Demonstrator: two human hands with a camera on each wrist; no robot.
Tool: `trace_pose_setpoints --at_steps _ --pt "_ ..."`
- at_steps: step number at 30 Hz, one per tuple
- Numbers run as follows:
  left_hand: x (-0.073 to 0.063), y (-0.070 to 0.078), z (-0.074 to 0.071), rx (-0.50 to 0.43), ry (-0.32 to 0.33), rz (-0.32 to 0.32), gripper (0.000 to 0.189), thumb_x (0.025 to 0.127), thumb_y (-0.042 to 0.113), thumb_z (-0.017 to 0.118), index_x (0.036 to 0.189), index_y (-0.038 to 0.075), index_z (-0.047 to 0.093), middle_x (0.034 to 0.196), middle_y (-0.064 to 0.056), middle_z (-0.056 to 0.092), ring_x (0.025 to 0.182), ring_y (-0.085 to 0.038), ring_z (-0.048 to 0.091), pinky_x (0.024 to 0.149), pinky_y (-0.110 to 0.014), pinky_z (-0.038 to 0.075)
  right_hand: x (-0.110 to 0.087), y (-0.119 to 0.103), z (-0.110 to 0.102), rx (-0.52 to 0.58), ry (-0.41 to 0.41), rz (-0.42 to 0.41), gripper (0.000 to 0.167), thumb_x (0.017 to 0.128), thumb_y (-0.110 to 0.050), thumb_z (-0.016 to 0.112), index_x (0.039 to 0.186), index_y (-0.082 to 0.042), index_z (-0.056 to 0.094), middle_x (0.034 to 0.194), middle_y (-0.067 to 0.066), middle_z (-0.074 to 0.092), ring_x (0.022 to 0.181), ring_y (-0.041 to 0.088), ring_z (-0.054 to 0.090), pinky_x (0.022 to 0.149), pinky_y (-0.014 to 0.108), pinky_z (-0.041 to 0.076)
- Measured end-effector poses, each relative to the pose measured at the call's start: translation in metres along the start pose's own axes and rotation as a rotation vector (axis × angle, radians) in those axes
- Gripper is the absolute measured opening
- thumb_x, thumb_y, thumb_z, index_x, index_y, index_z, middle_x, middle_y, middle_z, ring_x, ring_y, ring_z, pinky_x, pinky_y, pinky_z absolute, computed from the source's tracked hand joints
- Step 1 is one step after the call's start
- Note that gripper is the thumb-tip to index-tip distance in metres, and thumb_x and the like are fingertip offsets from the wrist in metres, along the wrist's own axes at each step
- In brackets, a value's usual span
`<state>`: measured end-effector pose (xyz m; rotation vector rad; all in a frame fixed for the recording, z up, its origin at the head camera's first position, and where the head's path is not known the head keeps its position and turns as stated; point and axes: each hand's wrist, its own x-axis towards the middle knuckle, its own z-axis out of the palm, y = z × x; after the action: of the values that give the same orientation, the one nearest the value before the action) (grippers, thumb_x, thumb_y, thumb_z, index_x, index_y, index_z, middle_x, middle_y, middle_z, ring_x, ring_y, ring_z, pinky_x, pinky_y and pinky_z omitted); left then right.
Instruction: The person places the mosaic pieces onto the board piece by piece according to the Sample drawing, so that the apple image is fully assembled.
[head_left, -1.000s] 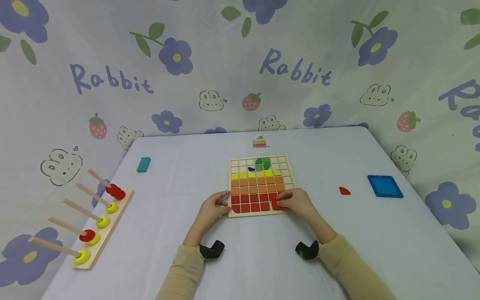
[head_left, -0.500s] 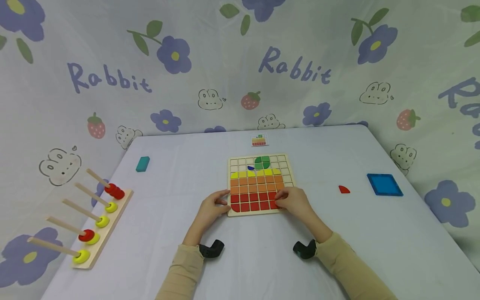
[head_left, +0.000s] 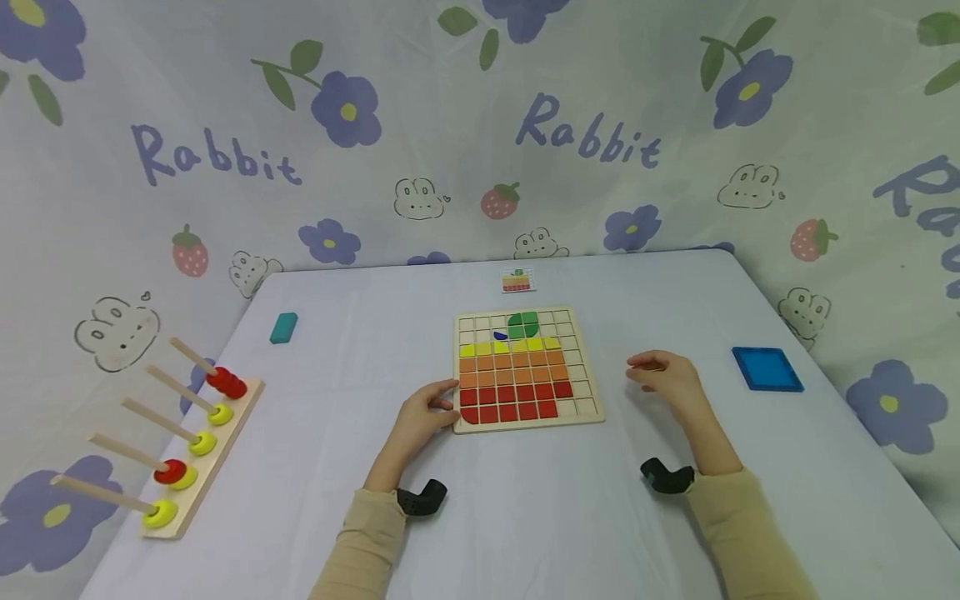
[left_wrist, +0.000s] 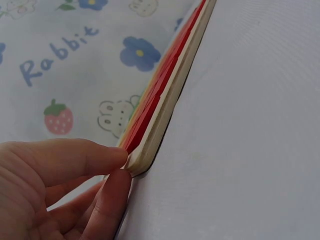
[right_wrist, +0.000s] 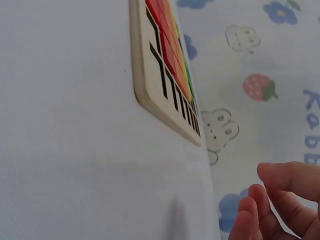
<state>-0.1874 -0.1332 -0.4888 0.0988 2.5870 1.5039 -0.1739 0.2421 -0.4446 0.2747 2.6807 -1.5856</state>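
Observation:
In the head view a wooden grid board (head_left: 580, 372) lies flat, filled in part with red, orange, yellow, green and blue pieces. My left hand (head_left: 420, 419) pinches the board's near-left corner between thumb and finger, which the left wrist view shows up close (left_wrist: 95, 175). The red tiles (head_left: 508, 403) fill two rows on the near side. Off to the right of the board, my right hand (head_left: 667, 385) hovers over the cloth with relaxed, slightly bent fingers and nothing visible between them. The right wrist view shows those fingers (right_wrist: 287, 182) apart from the board.
A pattern card (head_left: 518, 280) lies beyond the board. A blue tray (head_left: 768, 369) sits at the far right. On the left stand a wooden peg rack (head_left: 217, 467) with red and yellow rings and a teal block (head_left: 283, 327).
My right hand has let go of the red tile at the board's lower right and moved right. It now covers where the red quarter-circle piece lay. The left hand stays at the corner.

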Motion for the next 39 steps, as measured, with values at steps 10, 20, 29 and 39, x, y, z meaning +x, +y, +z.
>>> trace_pose_setpoints --at_steps 10,20,29,39 --pt "-0.001 0.002 0.001 -0.013 -0.002 0.007 0.050 0.078 0.004 0.068 0.126 0.011 0.057 0.095 -0.008 0.062 0.085 -0.018 0.055 0.064 -0.026 0.045 0.003 0.038 -0.047 0.136 0.144 0.148 0.039 0.088 -0.025 0.062 0.117 0.000 0.058 0.109 0.007 0.059 0.085 0.009 0.054 0.068 0.015 0.048" --pt "-0.001 -0.001 -0.001 -0.006 0.000 0.009 0.050 0.077 0.005 0.069 0.126 0.011 0.057 0.093 -0.007 0.062 0.083 -0.016 0.054 0.063 -0.025 0.045 0.005 0.053 -0.057 0.055 0.165 0.238 0.045 0.088 -0.024 0.060 0.125 0.001 0.052 0.108 0.006 0.057 0.082 0.006 0.050 0.065 0.015 0.045" --pt "0.000 -0.002 0.000 -0.019 0.000 0.013 0.050 0.077 0.004 0.069 0.126 0.012 0.058 0.091 -0.006 0.063 0.083 -0.017 0.054 0.064 -0.026 0.045 0.009 0.056 -0.054 0.023 0.156 0.275 0.050 0.086 -0.024 0.064 0.127 0.002 0.051 0.121 0.018 0.055 0.099 0.023 0.049 0.065 0.020 0.044" --pt "-0.001 -0.001 -0.001 -0.022 -0.002 0.013 0.049 0.078 0.005 0.069 0.125 0.012 0.058 0.092 -0.006 0.063 0.084 -0.016 0.055 0.064 -0.026 0.046 0.009 0.050 -0.050 -0.192 0.064 0.172 0.042 0.085 -0.017 0.063 0.117 0.008 0.052 0.118 0.031 0.049 0.103 0.041 0.044 0.078 0.042 0.043"
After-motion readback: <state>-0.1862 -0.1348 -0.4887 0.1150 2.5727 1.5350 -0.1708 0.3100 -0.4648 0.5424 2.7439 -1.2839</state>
